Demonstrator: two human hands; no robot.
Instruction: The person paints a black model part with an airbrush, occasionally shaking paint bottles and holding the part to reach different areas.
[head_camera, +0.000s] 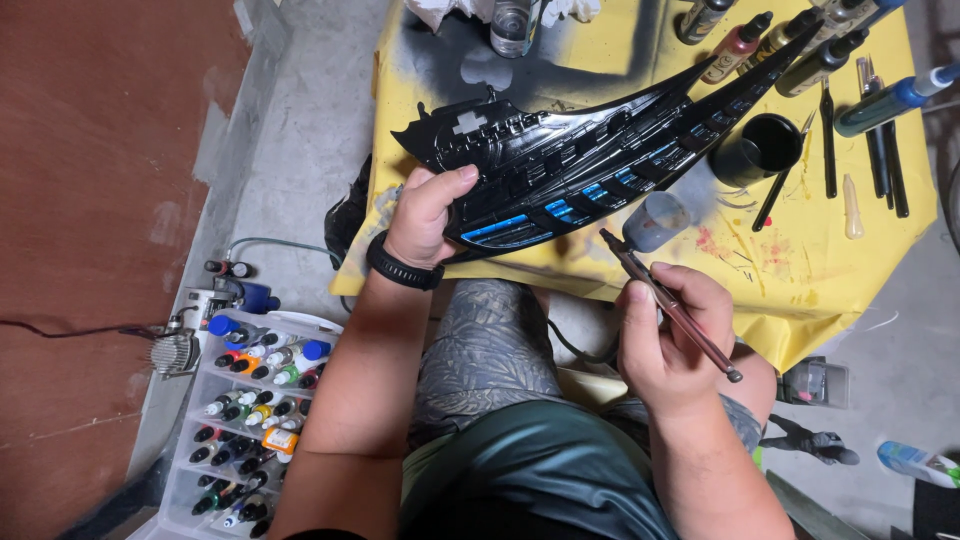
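Head view — left hand (428, 215) grasps black winged model (590, 160); right hand (665, 335) grips airbrush (668, 303) just below it, nozzle aimed at its blue panels.

Hull (590, 165): long glossy black model ship hull half, blue-painted window strips, lying on its side, stern low left, bow pointing up right over the yellow sheet. Airbrush (672, 305): slim, brownish-metal, angled, tip near the hull's lower edge, cup on top.

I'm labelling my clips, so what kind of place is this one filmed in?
Probably a hobby model-painting corner at home. The left hand holds a black model part over a paint-stained yellow sheet, the right hand holds an airbrush, and a tray of paint bottles sits on the floor.
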